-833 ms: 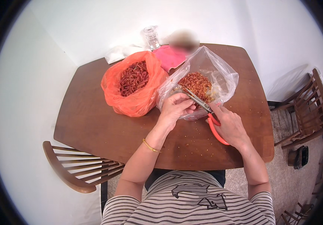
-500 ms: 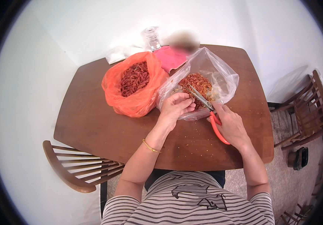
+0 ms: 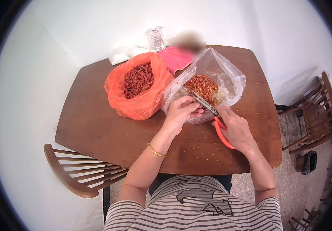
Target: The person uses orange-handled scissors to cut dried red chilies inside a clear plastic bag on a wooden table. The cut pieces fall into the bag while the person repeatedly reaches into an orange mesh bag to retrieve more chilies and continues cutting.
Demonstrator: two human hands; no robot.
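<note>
My right hand (image 3: 235,129) grips a pair of scissors (image 3: 221,133) with red handles. Their grey blades point up and left, over a clear plastic bag (image 3: 233,82) that holds cut dried chili pieces (image 3: 202,86). At the near edge of this bag, my left hand (image 3: 181,111) is closed in a pinch close to the blades. What lies between its fingertips is too small to make out. To the left stands an orange-red plastic bag (image 3: 115,92), open at the top and filled with whole dried red chilies (image 3: 139,81).
A brown wooden table (image 3: 108,133) carries both bags, with small crumbs near its front edge. Behind them are a clear glass jar (image 3: 157,38), a pink cloth (image 3: 173,58) and a white bag (image 3: 123,55). Wooden chairs stand at the left (image 3: 71,173) and right (image 3: 316,115).
The scissors have shifted slightly left and their blades have drawn closer together. My left hand has moved a little right, nearer the blades.
</note>
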